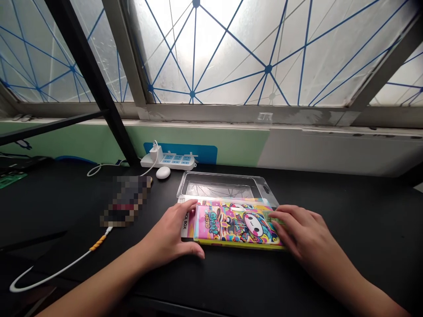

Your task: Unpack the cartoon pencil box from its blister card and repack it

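Note:
A colourful cartoon-printed pencil box (236, 224) lies flat on the black desk (346, 215), resting on a printed card insert that sticks out at its left and far sides. My left hand (170, 235) grips the box's left end, thumb along the near edge and fingers curled over the far corner. My right hand (304, 235) lies on the box's right end with fingers stretched over its top. Just behind the box lies a clear plastic packaging tray (224, 187).
A white power strip (172, 160) with a plugged charger and a small white oval object (163, 172) stand by the wall. A blurred-out item (127, 200) with a white cable (59, 268) lies at the left. A black slanted post (89, 75) rises at the left.

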